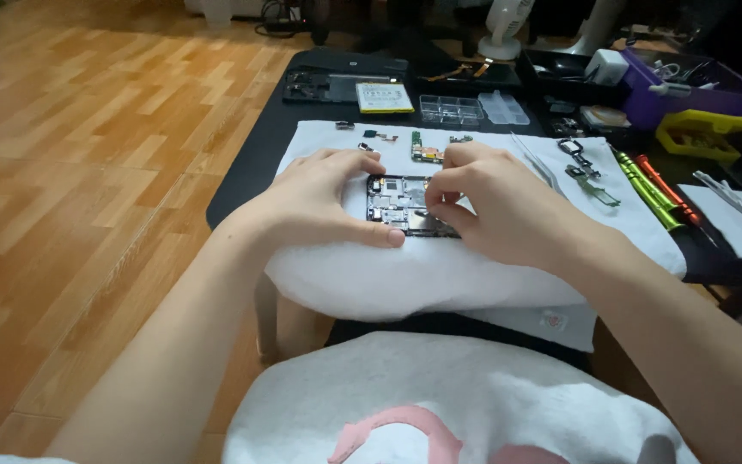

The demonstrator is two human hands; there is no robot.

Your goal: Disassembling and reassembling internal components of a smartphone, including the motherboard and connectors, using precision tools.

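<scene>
The opened phone (401,206), with its inner parts showing, lay on a white cloth (440,275) spread over the black desk (251,163). The left hand (319,202) rested at the phone's left side, its thumb stretched along the near edge and its fingers curled over the top corner, so it steadied the frame. The right hand (495,202) was on the phone's right part with fingertips pinched together over the board; whether something small was between them, I cannot tell. Beyond the hands lay a small green circuit board (427,153), a phone battery (384,96) and clear plastic boxes (453,109). Green and orange screwdrivers (656,193) lay at the right.
</scene>
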